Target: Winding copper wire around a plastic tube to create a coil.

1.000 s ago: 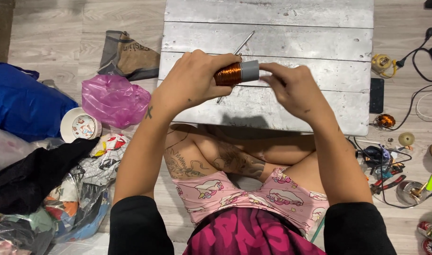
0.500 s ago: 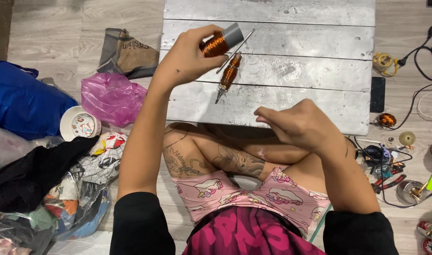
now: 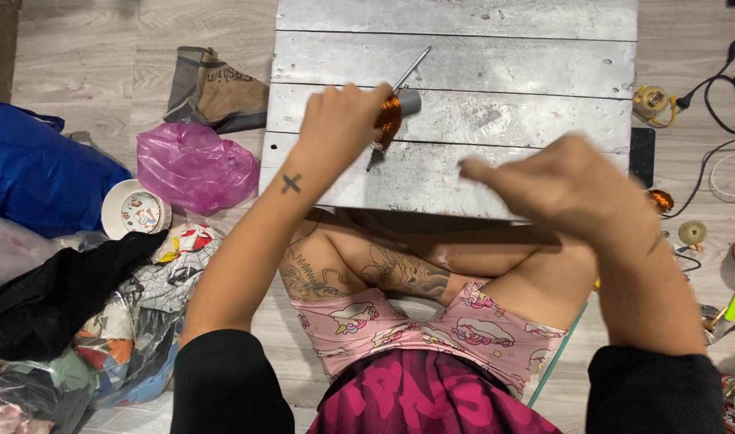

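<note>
over grey planks point(image 3: 504, 56), left hand point(image 3: 339, 124) grips copper coil point(image 3: 389, 119); right hand point(image 3: 564, 185) loosely curled, empty.

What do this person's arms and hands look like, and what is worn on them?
Both hands, the left hand and the right hand, are bare: no gloves, and no rings that I can make out. Black sleeves are pushed up to about the elbows. The left forearm bears a small dark cross-shaped tattoo.
</note>
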